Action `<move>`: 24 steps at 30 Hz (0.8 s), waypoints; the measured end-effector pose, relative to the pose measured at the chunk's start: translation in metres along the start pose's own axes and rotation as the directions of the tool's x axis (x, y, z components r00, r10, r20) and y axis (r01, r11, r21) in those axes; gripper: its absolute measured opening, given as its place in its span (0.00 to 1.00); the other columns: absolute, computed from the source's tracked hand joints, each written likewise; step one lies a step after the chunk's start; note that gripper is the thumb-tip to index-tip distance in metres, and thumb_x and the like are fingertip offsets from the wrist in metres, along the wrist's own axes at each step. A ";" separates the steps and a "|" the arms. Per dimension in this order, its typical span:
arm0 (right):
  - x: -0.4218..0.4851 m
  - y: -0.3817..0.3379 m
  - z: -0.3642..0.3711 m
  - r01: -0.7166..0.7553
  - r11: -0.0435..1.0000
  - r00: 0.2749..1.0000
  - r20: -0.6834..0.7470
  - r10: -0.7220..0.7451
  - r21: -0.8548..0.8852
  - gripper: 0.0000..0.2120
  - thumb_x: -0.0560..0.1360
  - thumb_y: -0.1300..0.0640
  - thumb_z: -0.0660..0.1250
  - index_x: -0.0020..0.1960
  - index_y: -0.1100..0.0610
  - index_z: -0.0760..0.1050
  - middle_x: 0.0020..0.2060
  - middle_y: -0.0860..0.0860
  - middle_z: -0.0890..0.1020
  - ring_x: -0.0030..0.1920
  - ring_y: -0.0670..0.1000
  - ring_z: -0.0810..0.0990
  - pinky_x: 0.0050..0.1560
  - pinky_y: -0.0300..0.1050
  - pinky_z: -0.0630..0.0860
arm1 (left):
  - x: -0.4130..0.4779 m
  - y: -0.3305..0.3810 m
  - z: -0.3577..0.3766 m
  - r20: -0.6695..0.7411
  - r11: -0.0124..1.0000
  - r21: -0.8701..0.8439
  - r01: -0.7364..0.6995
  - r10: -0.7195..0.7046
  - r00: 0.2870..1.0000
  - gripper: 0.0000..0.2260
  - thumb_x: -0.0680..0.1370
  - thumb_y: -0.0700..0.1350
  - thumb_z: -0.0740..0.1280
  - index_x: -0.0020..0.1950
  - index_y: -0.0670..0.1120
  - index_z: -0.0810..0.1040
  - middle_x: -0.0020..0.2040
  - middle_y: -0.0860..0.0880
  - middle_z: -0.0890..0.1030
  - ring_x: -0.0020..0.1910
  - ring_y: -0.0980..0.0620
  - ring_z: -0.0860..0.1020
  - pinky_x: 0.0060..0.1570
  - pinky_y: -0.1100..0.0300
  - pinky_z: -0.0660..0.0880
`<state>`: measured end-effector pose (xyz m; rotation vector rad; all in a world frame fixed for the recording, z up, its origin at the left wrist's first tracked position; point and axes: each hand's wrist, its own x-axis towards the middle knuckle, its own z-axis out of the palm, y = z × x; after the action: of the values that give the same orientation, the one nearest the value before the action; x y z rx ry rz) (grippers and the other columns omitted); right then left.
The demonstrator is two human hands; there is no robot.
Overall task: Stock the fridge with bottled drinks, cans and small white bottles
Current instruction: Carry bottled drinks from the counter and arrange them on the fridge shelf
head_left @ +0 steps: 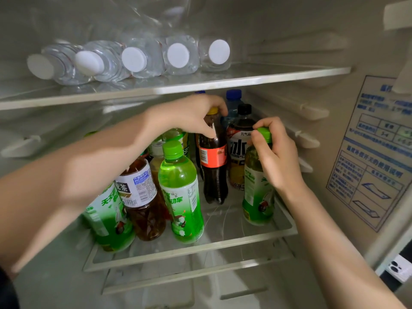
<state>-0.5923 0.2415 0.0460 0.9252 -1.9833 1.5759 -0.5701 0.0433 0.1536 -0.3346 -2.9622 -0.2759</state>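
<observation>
Inside the open fridge, my left hand [189, 114] grips the neck of a dark cola bottle [213, 175] with a yellow cap and red label, standing upright on the middle glass shelf [223, 241]. My right hand [274, 152] holds the top of a green tea bottle [256, 197] with a green cap, upright at the shelf's right side. Other green tea bottles [180, 197], a brown tea bottle [142, 201], a black-capped bottle [239, 152] and a blue-capped bottle [233, 101] stand on the same shelf.
Several clear water bottles [178, 55] with white caps lie on their sides on the upper shelf [200, 84]. A blue printed sticker [374, 152] covers the right fridge wall. Shelf rails jut from both side walls. Bare glass shows at the middle shelf's front, between the bottles.
</observation>
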 end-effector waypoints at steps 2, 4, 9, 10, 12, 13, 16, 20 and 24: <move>0.000 0.000 0.000 -0.002 1.000 1.000 0.003 0.002 0.007 0.06 0.77 0.49 0.58 0.51 0.49 0.69 0.40 0.51 0.79 0.41 0.48 0.78 0.43 0.50 0.76 | -0.001 -0.003 -0.004 0.024 1.000 0.029 0.001 -0.002 1.000 0.25 0.68 0.36 0.72 0.63 0.50 0.71 0.50 0.55 0.75 0.41 0.61 0.74 0.42 0.64 0.74; 0.000 0.001 0.001 -0.002 1.000 1.000 0.003 0.002 0.005 0.06 0.77 0.49 0.58 0.51 0.49 0.69 0.40 0.50 0.79 0.41 0.46 0.77 0.41 0.47 0.75 | -0.001 -0.008 -0.005 0.008 0.999 0.029 0.014 -0.014 1.000 0.26 0.68 0.33 0.70 0.63 0.50 0.70 0.52 0.53 0.75 0.40 0.62 0.74 0.42 0.64 0.75; 0.000 0.002 0.002 -0.003 1.000 1.000 0.000 0.003 0.005 0.06 0.76 0.50 0.58 0.51 0.49 0.69 0.38 0.49 0.78 0.39 0.45 0.76 0.40 0.45 0.73 | -0.004 -0.017 0.000 -0.067 0.998 -0.011 0.066 -0.067 0.996 0.27 0.70 0.46 0.72 0.67 0.50 0.68 0.60 0.52 0.74 0.54 0.55 0.73 0.46 0.68 0.70; 0.000 0.002 0.002 -0.001 1.000 1.000 -0.001 0.001 0.002 0.06 0.76 0.50 0.58 0.51 0.49 0.69 0.38 0.49 0.78 0.39 0.45 0.76 0.39 0.45 0.73 | -0.003 -0.018 0.002 -0.092 0.997 0.023 0.076 -0.073 0.993 0.27 0.71 0.50 0.72 0.68 0.50 0.68 0.61 0.52 0.74 0.55 0.54 0.73 0.48 0.65 0.71; 0.000 0.002 0.003 0.002 1.000 1.000 -0.001 -0.002 0.001 0.06 0.77 0.50 0.58 0.51 0.49 0.69 0.39 0.49 0.78 0.39 0.45 0.76 0.39 0.43 0.73 | -0.002 -0.019 0.006 -0.129 0.995 0.054 0.089 -0.081 0.988 0.25 0.71 0.51 0.72 0.65 0.50 0.70 0.59 0.49 0.76 0.52 0.52 0.74 0.47 0.60 0.71; 0.000 0.002 0.004 0.004 1.000 1.000 -0.003 -0.004 0.000 0.05 0.77 0.50 0.58 0.51 0.49 0.69 0.39 0.49 0.78 0.39 0.45 0.76 0.39 0.43 0.73 | -0.002 -0.019 0.006 -0.130 0.996 0.033 0.086 -0.081 0.988 0.22 0.70 0.50 0.73 0.62 0.50 0.72 0.56 0.49 0.77 0.49 0.51 0.75 0.43 0.59 0.72; -0.001 0.002 0.004 0.005 1.000 1.000 -0.008 -0.005 -0.008 0.05 0.77 0.50 0.58 0.51 0.48 0.68 0.40 0.50 0.79 0.40 0.45 0.77 0.40 0.43 0.73 | -0.003 -0.019 0.002 -0.067 0.990 -0.135 0.051 -0.060 0.996 0.19 0.69 0.45 0.75 0.57 0.52 0.73 0.50 0.52 0.78 0.44 0.56 0.76 0.46 0.59 0.75; -0.002 0.002 0.004 -0.001 1.000 1.000 -0.013 0.001 -0.012 0.05 0.77 0.50 0.58 0.52 0.48 0.68 0.40 0.51 0.79 0.41 0.47 0.77 0.43 0.48 0.75 | 0.000 -0.022 0.002 -0.032 0.971 -0.237 0.028 -0.036 0.999 0.20 0.68 0.39 0.75 0.53 0.54 0.73 0.48 0.54 0.77 0.43 0.59 0.76 0.51 0.59 0.76; -0.002 0.001 0.005 -0.001 1.000 1.000 -0.015 0.000 -0.014 0.05 0.77 0.50 0.58 0.52 0.48 0.68 0.41 0.51 0.80 0.42 0.47 0.78 0.44 0.50 0.76 | 0.005 -0.025 0.003 -0.031 0.964 -0.263 0.024 -0.034 0.999 0.20 0.68 0.37 0.75 0.52 0.54 0.73 0.49 0.52 0.78 0.46 0.55 0.76 0.54 0.56 0.76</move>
<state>-0.5912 0.2376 0.0431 0.9052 -1.9826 1.5621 -0.5809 0.0205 0.1474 -0.3124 -2.8983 -0.6749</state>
